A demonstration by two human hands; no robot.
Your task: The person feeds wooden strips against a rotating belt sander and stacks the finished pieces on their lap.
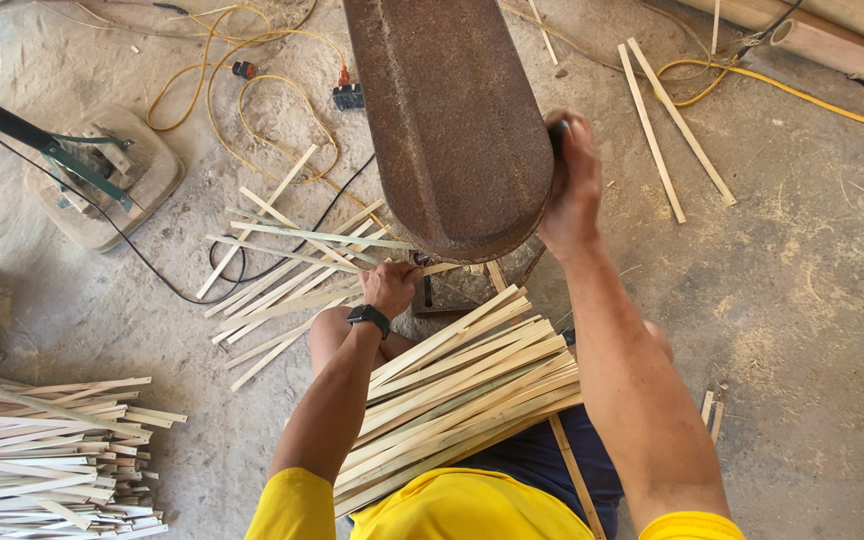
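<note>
My left hand (pixel 389 287), with a black watch on its wrist, is closed at the lower edge of a rusty brown machine housing (pixel 449 120), by a small metal table (pixel 457 287); what it grips is hidden. My right hand (pixel 572 180) is raised on the housing's right side, fingers wrapped on a dark knob or handle. A bundle of pale bamboo strips (pixel 462 395) lies across my lap between my arms.
Loose bamboo strips (pixel 287 265) are scattered on the floor left of the machine. A stack of strips (pixel 47 455) sits at lower left. Yellow cable (pixel 242 90) loops at the top, two long strips (pixel 667 125) and bamboo poles (pixel 842 40) at upper right. A fan base (pixel 102 185) stands at left.
</note>
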